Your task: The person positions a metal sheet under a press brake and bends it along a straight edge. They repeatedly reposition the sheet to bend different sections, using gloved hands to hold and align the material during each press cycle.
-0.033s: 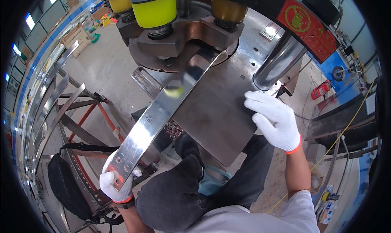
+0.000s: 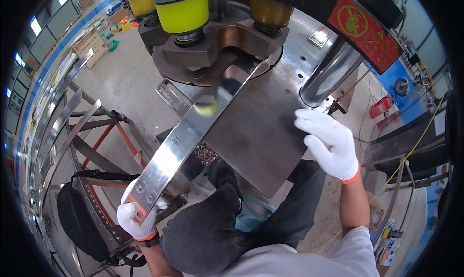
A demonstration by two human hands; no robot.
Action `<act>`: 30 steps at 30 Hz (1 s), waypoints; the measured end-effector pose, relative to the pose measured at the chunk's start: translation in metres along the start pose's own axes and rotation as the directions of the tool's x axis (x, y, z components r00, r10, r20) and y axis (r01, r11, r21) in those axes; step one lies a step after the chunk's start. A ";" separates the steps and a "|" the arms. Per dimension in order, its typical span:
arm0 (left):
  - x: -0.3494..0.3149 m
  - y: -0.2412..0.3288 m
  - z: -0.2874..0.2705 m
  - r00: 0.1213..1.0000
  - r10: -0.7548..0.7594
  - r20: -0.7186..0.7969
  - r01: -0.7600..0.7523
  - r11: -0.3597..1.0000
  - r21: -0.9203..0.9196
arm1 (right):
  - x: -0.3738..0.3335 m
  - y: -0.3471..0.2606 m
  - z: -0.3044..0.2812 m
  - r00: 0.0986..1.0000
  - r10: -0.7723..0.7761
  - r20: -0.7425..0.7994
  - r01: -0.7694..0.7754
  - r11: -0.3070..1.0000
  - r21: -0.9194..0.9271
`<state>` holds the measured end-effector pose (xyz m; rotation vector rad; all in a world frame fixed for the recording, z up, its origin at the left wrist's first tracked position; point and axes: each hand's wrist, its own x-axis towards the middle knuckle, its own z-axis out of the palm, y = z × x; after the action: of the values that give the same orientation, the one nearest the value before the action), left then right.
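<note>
A long, shiny flat metal bar (image 2: 179, 144) slants from the lower left up to the punching machine's round tool head (image 2: 227, 44). Several round holes show near its close end, and there is a small handwritten mark midway. My left hand (image 2: 133, 216), in a white glove, grips that close end, with the thumb on top. The far end lies under the tool head, where its tip is partly hidden. My right hand (image 2: 331, 144), gloved too, hovers by the right edge of the steel work table (image 2: 261, 151), fingers stretched out and holding nothing.
A chrome column (image 2: 328, 74) rises right of the table, below a red warning sign (image 2: 365, 32). Yellow-green cylinders (image 2: 181, 13) top the tooling. At left, a rack (image 2: 104, 132) carries more metal strips and a black bag (image 2: 79, 216). A red fire extinguisher (image 2: 381, 106) stands right.
My right hand has shifted slightly to the right, away from the table. My left hand and the metal bar have barely moved.
</note>
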<state>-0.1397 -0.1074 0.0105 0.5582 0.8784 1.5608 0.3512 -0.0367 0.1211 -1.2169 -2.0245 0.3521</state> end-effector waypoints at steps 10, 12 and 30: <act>0.010 0.008 -0.015 0.969 0.218 0.112 -0.237 0.711 0.662 | -0.026 0.004 -0.031 0.983 0.171 -0.070 -0.170 0.985 0.021; 0.010 0.012 -0.025 0.966 0.232 0.111 -0.240 0.657 0.715 | -0.030 0.002 -0.031 0.982 0.178 -0.057 -0.177 0.984 0.025; 0.023 -0.012 -0.034 0.965 0.217 0.144 -0.241 0.537 0.809 | -0.034 0.011 -0.016 0.959 0.244 -0.146 -0.212 0.956 0.205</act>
<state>-0.1628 -0.0924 -0.0218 1.4227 1.5803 1.2778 0.3787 -0.0616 0.1107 -1.3179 -1.6698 0.5209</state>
